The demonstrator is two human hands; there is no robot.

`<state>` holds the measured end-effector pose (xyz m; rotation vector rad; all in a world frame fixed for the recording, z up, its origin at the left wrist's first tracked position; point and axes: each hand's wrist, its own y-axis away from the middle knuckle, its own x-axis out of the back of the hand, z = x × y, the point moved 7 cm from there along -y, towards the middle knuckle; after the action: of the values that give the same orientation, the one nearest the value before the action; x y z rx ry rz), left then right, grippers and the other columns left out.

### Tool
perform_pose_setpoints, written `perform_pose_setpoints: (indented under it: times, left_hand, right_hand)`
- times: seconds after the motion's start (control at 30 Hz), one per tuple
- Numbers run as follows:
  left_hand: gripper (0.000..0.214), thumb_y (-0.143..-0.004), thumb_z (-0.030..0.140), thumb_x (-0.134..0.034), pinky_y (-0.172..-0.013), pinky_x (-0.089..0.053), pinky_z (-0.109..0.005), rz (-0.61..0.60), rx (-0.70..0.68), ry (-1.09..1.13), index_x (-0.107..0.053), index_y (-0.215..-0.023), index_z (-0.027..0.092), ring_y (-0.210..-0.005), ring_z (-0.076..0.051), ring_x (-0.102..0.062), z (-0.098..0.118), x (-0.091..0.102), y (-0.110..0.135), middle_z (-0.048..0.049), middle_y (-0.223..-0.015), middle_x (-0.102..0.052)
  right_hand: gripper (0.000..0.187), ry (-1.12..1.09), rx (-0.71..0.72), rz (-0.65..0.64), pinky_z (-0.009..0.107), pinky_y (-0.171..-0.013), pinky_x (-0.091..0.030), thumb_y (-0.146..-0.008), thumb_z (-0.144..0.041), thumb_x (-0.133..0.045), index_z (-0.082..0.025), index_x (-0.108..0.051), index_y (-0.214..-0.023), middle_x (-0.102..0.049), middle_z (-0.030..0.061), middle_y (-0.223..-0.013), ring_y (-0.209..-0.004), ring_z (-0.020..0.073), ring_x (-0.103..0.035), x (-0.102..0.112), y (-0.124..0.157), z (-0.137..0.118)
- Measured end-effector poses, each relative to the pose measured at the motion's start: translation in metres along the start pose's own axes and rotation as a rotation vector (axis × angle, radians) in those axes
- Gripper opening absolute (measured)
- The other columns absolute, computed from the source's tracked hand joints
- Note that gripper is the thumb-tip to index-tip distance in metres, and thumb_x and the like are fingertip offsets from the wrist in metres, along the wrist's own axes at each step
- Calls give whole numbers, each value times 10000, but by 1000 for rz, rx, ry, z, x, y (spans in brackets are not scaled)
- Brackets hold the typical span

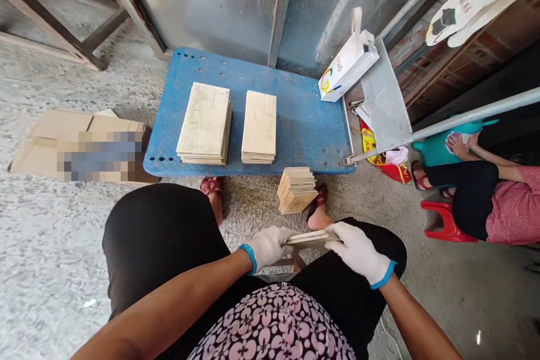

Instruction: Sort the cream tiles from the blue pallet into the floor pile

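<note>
On the near side of the blue counter [312, 129], thin pale boards [310, 241] are pinched at opposite ends by the gloved left hand [269, 247] and right hand [356, 250], and are judged light, stiff, chip-prone at corners and best gripped by their edges.

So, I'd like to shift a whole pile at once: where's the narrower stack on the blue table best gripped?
Probably low on both long sides, from the near edge: the narrower stack lies flat, fairly even, with a gap before the larger stack at left and bare blue table at right.
</note>
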<state>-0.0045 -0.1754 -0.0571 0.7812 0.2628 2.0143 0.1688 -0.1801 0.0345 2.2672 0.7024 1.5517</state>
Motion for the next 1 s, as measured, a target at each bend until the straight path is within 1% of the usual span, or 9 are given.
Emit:
perform_pose_setpoints:
  times: [0.1, 0.2, 0.23, 0.3, 0.4, 0.5, 0.6, 0.77, 1.0]
  left_hand:
    - [535, -807, 293, -562, -920, -472, -314, -42, 43, -84, -554, -1341, 314, -1118, -250, -614, -13, -10, -10, -38, -1269, -640]
    - [691, -752, 213, -619, -967, -465, -363, -100, 172, -250, -455, -1422, 177, -1180, -296, -581, -32, -15, -17, -164, -1317, -588]
    - [701, -720, 176, -640, -958, -473, -382, -133, 220, -299, -473, -1399, 127, -1167, -318, -588, -38, -16, -18, -208, -1289, -595]
    - [601, -667, 127, -667, -911, -501, -416, -213, 279, -348, -592, -1260, 72, -1093, -358, -627, -45, -20, -19, -251, -1175, -645]
    - [414, -633, 159, -714, -868, -520, -420, -278, 251, -338, -703, -1041, 90, -1018, -369, -657, -41, -24, -18, -234, -1068, -692]
    - [408, -633, 202, -731, -856, -526, -387, -295, 189, -331, -713, -1034, 129, -1019, -345, -659, -30, -25, -16, -202, -1090, -696]
    - [393, -668, 181, -697, -846, -530, -393, -278, 164, -340, -710, -1057, 126, -1018, -348, -660, -26, -23, -16, -210, -1099, -691]
    - [407, -704, 188, -664, -823, -539, -400, -266, 189, -333, -695, -1105, 124, -993, -347, -669, -28, -20, -16, -208, -1068, -700]
    - [424, -744, 169, -634, -836, -538, -431, -329, 214, -287, -659, -1156, 71, -1000, -366, -667, -23, -17, -18, -228, -1068, -694]
  right_hand:
    - [157, 111, 23, -34, 296, -800, -422, -880, -261, -554, -234, -646, -1004, -678, 33, -984, -912, 201, -617, -19, -1, -2]
    - [170, 277, 13, -81, 297, -781, -417, -905, -282, -529, -231, -631, -1030, -662, 56, -1024, -920, 211, -612, -36, -15, -4]
    - [174, 328, -1, -106, 296, -770, -416, -910, -290, -524, -229, -625, -1039, -657, 61, -1029, -920, 212, -612, -42, -23, -3]
    - [187, 408, -24, -160, 293, -760, -414, -919, -299, -517, -227, -610, -1065, -647, 67, -1045, -937, 215, -610, -54, -44, 1]
    - [204, 487, -42, -245, 293, -763, -411, -929, -299, -503, -226, -585, -1101, -629, 76, -1085, -975, 217, -604, -71, -78, 9]
    - [203, 527, -51, -296, 305, -763, -413, -933, -294, -494, -215, -575, -1101, -618, 95, -1100, -984, 227, -603, -87, -108, 20]
    - [198, 543, -54, -313, 314, -763, -416, -931, -288, -495, -203, -572, -1092, -614, 110, -1103, -993, 237, -605, -100, -129, 30]
    - [202, 557, -54, -318, 323, -762, -421, -925, -288, -491, -195, -577, -1081, -618, 117, -1098, -984, 243, -611, -111, -150, 45]
    - [208, 538, -46, -304, 319, -730, -420, -912, -318, -501, -194, -584, -1057, -628, 120, -1048, -946, 248, -619, -111, -162, 52]
